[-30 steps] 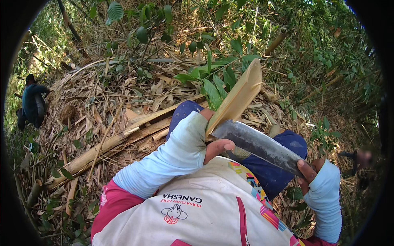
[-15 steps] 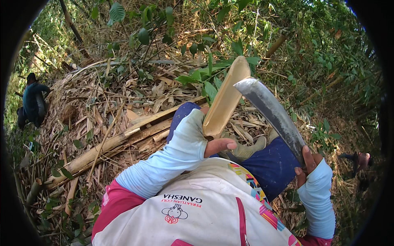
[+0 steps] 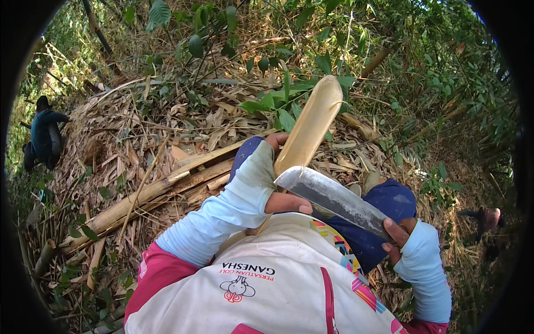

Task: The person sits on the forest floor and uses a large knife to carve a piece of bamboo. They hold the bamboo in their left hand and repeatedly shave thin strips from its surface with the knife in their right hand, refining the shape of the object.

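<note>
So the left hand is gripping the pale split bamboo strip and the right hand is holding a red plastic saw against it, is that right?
Not quite. In the head view the right hand holds a broad grey metal blade, not a red plastic saw. The left hand does grip the pale split bamboo strip, with the blade against it.

I count one bamboo strip (image 3: pixel 309 129) in my left hand (image 3: pixel 275 186), one big knife (image 3: pixel 334 199) in my right hand (image 3: pixel 401 238), and two other people, one far left (image 3: pixel 43 133), one far right (image 3: pixel 485 220).

Single head-worn fisheye view, looking steeply down, close over the hands (rim curved), leaf-littered slope beyond
</note>
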The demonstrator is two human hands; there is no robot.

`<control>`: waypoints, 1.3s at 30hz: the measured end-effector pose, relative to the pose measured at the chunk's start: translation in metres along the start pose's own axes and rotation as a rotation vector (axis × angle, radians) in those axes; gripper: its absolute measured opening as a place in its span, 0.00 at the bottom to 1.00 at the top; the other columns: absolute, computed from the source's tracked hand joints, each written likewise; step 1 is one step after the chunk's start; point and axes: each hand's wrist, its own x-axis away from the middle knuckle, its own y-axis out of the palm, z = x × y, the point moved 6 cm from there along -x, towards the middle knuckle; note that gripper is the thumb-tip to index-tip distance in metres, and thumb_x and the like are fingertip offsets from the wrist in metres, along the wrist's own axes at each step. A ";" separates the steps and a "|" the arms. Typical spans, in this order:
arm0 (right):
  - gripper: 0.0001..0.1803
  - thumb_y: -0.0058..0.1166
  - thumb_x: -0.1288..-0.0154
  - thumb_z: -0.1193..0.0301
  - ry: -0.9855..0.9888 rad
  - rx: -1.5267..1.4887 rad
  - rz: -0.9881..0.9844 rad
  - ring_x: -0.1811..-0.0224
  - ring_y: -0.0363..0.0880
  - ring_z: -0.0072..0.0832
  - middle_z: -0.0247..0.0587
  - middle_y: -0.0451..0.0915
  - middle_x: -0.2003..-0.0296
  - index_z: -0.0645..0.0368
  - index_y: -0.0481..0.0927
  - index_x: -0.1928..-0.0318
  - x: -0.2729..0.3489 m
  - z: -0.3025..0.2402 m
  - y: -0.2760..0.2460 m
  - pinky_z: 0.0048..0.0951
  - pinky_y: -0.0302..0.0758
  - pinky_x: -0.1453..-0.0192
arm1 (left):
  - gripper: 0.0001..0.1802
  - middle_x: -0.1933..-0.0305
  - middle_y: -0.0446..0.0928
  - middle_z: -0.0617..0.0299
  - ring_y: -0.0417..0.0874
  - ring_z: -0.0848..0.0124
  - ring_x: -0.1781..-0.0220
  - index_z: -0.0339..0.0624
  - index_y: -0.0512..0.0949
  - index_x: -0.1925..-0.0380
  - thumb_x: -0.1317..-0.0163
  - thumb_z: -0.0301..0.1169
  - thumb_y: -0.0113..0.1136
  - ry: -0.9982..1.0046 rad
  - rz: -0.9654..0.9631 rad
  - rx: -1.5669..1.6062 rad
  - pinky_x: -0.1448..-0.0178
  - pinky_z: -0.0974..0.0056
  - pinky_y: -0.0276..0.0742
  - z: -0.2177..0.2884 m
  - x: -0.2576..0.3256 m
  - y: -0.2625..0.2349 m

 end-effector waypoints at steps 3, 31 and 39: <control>0.37 0.70 0.55 0.69 0.009 0.055 -0.004 0.81 0.70 0.34 0.35 0.71 0.78 0.40 0.74 0.40 -0.002 0.001 0.006 0.37 0.68 0.78 | 0.64 0.44 0.69 0.56 0.71 0.69 0.42 0.34 0.54 0.35 0.68 0.41 0.86 0.048 -0.050 -0.055 0.37 0.65 0.67 -0.006 -0.001 -0.004; 0.46 0.68 0.58 0.76 -0.022 0.134 0.000 0.82 0.69 0.38 0.40 0.71 0.77 0.43 0.67 0.34 -0.009 -0.007 -0.001 0.38 0.64 0.79 | 0.45 0.50 0.78 0.61 0.75 0.75 0.47 0.34 0.64 0.38 0.54 0.35 0.79 -0.016 -0.113 0.119 0.43 0.69 0.71 0.004 0.003 -0.001; 0.46 0.68 0.59 0.77 -0.014 0.096 -0.017 0.82 0.69 0.37 0.39 0.70 0.79 0.42 0.68 0.35 -0.007 -0.007 0.000 0.38 0.63 0.80 | 0.45 0.49 0.77 0.58 0.76 0.73 0.47 0.32 0.62 0.38 0.51 0.35 0.78 -0.003 -0.130 0.036 0.42 0.68 0.71 0.004 0.009 -0.003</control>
